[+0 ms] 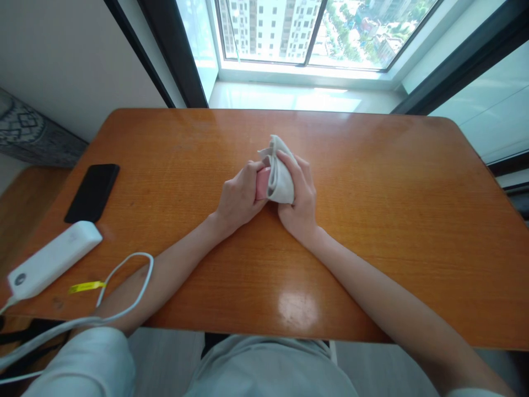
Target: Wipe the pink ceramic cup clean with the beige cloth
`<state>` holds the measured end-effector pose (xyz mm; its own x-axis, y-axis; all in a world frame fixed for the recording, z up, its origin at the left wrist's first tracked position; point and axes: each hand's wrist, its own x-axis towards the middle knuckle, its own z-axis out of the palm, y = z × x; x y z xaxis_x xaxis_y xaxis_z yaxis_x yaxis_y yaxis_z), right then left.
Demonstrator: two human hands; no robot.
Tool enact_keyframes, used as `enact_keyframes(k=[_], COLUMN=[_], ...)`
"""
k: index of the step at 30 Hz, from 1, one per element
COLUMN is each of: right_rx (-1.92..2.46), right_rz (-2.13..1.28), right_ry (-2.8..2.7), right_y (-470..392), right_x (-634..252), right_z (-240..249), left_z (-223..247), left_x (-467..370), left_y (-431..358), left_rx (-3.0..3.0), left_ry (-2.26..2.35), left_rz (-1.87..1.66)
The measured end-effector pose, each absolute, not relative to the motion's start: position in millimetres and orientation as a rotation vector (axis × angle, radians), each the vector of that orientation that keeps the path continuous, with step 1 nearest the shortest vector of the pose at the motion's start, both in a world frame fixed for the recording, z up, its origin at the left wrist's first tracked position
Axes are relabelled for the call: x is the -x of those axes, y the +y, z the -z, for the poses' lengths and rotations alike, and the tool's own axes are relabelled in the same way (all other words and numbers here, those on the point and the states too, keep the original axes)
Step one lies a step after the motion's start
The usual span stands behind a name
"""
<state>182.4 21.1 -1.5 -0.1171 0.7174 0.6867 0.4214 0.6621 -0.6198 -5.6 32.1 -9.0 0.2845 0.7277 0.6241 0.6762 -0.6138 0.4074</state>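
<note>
Over the middle of the wooden table [372,220], my two hands meet around a small pink object [262,183]. My left hand [242,192] is closed on its left side, fingers wrapped round it. A pale grey-white cloth [281,179], folded and bunched, covers the object's right side. My right hand [301,196] grips the cloth from the right, pressing it against the pink object. Most of the pink object is hidden by the cloth and my fingers, so its kind does not show.
At the table's left lie a black phone [92,193] and a white power strip [55,259]. A white cable [142,295] with a yellow tag [86,286] loops over my left forearm. Beyond the far edge is a window [306,33] with a sill.
</note>
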Motion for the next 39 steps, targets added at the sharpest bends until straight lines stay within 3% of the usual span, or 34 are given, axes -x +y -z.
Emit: enact_keyframes(k=[3,7,18,28,39], right_rx=[0.944,0.926,0.871,0.799,0.805], right_rz=[-0.601,-0.649,0.084,0.440,0.148], right_ry=[-1.596,-1.578,-1.750,-1.992,-1.912], right_y=[33,36,24,22,24], right_x=[-187,-187,-191,-195,-189], right_z=[8,11,0,-10,-9], left_z=[7,11,19,20,15], left_x=[5,7,10,8,8], left_y=[33,35,43,38,38], left_rx=[-2.442,-2.402,-2.307,-2.422,-2.272], left_ry=[1.358,1.342,1.154,1.185,1.143], left_rz=[-1.276,-1.287,-1.085,-1.063,-1.130])
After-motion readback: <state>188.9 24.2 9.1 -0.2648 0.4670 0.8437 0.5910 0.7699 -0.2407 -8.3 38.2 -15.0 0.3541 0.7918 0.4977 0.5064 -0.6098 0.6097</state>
